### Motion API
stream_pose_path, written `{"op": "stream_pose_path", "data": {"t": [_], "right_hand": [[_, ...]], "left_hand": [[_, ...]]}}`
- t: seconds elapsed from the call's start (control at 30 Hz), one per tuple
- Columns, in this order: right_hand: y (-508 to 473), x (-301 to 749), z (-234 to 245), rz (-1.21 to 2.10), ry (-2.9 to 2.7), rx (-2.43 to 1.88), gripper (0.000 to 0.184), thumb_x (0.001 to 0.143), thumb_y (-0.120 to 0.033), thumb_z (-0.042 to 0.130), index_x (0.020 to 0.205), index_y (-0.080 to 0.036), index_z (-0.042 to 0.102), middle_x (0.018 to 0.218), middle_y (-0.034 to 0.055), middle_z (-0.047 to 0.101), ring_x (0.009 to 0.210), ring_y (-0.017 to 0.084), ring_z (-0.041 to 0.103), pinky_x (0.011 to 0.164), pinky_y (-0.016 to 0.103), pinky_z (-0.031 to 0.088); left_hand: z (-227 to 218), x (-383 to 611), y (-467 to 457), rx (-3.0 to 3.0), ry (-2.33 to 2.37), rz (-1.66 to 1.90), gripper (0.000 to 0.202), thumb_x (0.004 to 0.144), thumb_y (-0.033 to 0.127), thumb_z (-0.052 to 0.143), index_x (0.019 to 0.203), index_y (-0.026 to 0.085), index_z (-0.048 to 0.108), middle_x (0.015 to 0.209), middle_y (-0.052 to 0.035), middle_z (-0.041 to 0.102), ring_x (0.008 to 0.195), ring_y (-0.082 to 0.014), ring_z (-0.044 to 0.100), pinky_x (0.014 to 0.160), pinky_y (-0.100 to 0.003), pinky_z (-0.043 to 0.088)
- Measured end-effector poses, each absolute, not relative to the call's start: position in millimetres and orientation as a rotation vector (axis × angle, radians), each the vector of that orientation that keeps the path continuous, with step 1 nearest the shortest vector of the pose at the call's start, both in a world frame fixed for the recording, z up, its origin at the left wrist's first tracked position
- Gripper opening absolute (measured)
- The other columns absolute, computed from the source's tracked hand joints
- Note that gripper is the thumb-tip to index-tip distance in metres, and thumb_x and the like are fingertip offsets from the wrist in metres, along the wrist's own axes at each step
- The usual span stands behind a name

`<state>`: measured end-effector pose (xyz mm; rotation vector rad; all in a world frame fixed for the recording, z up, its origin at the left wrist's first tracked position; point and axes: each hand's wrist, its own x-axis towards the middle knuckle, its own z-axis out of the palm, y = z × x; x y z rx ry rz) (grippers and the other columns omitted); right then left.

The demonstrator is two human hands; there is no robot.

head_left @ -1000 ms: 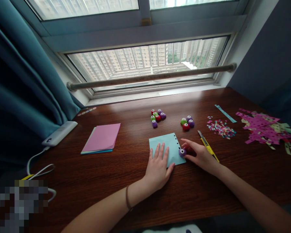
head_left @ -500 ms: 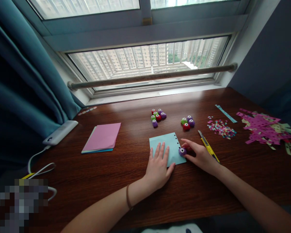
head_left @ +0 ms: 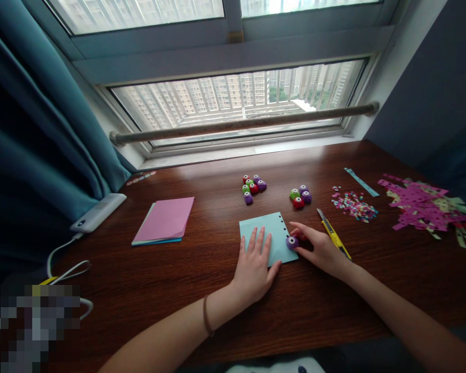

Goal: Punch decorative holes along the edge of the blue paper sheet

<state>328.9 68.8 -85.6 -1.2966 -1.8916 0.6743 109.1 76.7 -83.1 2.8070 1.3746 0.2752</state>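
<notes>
A light blue square of paper point(head_left: 274, 230) lies on the dark wooden table, with several small punched holes along its right edge. Flat on it, fingers spread, rests my left hand point(head_left: 254, 267). At the paper's right edge sits a purple craft punch point(head_left: 292, 242) with a star mark on its white top. My right hand point(head_left: 318, 248) grips this punch between thumb and fingers. Just right of that hand lies a yellow utility knife point(head_left: 336, 238) with its blade showing.
Behind the paper stand two clusters of coloured punches point(head_left: 253, 187) point(head_left: 301, 197). Confetti point(head_left: 355, 206), a blue strip point(head_left: 361, 181) and a heap of pink scraps point(head_left: 423, 202) lie right. Pink paper sheets point(head_left: 165, 217) and a white power bank point(head_left: 99, 212) are left.
Almost nothing differs. Both hands, the paper and the purple punch keep their places; the view has shifted very slightly.
</notes>
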Motion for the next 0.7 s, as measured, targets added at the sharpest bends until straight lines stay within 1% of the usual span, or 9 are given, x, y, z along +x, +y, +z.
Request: {"op": "stream_pose_path", "data": {"t": [0.17, 0.33, 0.4, 0.47, 0.53, 0.6, 0.67, 0.7], "right_hand": [[68, 329, -84, 0.684, -1.893, -1.304, 0.056, 0.079, -0.019, 0.060, 0.130, -0.025, 0.037, 0.102, 0.0030, 0.057, 0.093, 0.018, 0.055, 0.084, 0.034, 0.047], [68, 334, -84, 0.669, -1.862, -1.317, 0.057, 0.080, -0.026, 0.062, 0.130, -0.024, 0.036, 0.103, 0.0046, 0.056, 0.094, 0.020, 0.055, 0.085, 0.036, 0.048], [68, 336, -80, 0.576, -1.877, -1.324, 0.056, 0.081, -0.028, 0.061, 0.130, -0.024, 0.036, 0.103, 0.0056, 0.057, 0.094, 0.021, 0.056, 0.085, 0.037, 0.049], [65, 336, -71, 0.403, -1.935, -1.279, 0.051, 0.083, -0.027, 0.059, 0.129, -0.024, 0.037, 0.104, 0.0071, 0.056, 0.096, 0.022, 0.055, 0.086, 0.040, 0.047], [56, 329, -63, 0.228, -2.040, -1.144, 0.045, 0.085, -0.024, 0.057, 0.126, -0.023, 0.040, 0.106, 0.0090, 0.056, 0.099, 0.023, 0.054, 0.087, 0.040, 0.046], [41, 315, -61, 0.068, -2.175, -0.868, 0.036, 0.085, -0.024, 0.055, 0.120, -0.020, 0.047, 0.102, 0.0099, 0.058, 0.098, 0.023, 0.054, 0.086, 0.038, 0.047], [21, 297, -68, -0.111, -2.211, -0.482, 0.025, 0.085, -0.031, 0.052, 0.107, -0.018, 0.056, 0.092, 0.0070, 0.061, 0.094, 0.022, 0.056, 0.084, 0.036, 0.049], [11, 287, -74, -0.160, -2.154, -0.362, 0.022, 0.087, -0.036, 0.049, 0.101, -0.022, 0.058, 0.086, 0.0032, 0.061, 0.092, 0.020, 0.057, 0.085, 0.036, 0.048]], "left_hand": [[-80, 109, 75, 2.820, 1.387, 0.278, 0.063, 0.089, 0.054, 0.029, 0.139, 0.016, 0.026, 0.147, -0.0093, 0.010, 0.135, -0.0265, 0.005, 0.107, -0.050, 0.013], [-74, 111, 72, 2.842, 1.389, 0.288, 0.065, 0.088, 0.056, 0.028, 0.139, 0.016, 0.025, 0.147, -0.0092, 0.008, 0.135, -0.0269, 0.002, 0.107, -0.051, 0.009], [-72, 111, 71, 2.872, 1.367, 0.312, 0.065, 0.088, 0.056, 0.028, 0.139, 0.015, 0.025, 0.147, -0.0106, 0.008, 0.135, -0.0280, 0.002, 0.107, -0.053, 0.007], [-70, 109, 69, 2.928, 1.299, 0.382, 0.065, 0.089, 0.054, 0.029, 0.139, 0.013, 0.025, 0.146, -0.0134, 0.010, 0.134, -0.0292, 0.004, 0.106, -0.054, 0.007], [-70, 104, 66, 3.012, 1.126, 0.544, 0.065, 0.088, 0.054, 0.033, 0.137, 0.012, 0.028, 0.145, -0.0168, 0.014, 0.134, -0.0310, 0.007, 0.105, -0.055, 0.010], [-71, 98, 60, 3.090, 0.789, 0.854, 0.064, 0.084, 0.058, 0.039, 0.131, 0.016, 0.038, 0.142, -0.0164, 0.024, 0.133, -0.0340, 0.012, 0.102, -0.058, 0.014], [-76, 92, 52, 3.094, 0.304, 1.147, 0.059, 0.076, 0.063, 0.046, 0.123, 0.027, 0.048, 0.135, -0.0086, 0.038, 0.130, -0.0357, 0.020, 0.099, -0.061, 0.017], [-80, 89, 48, 3.064, 0.055, 1.227, 0.055, 0.073, 0.065, 0.048, 0.117, 0.033, 0.052, 0.129, -0.0041, 0.045, 0.128, -0.0355, 0.026, 0.098, -0.061, 0.019]]}}
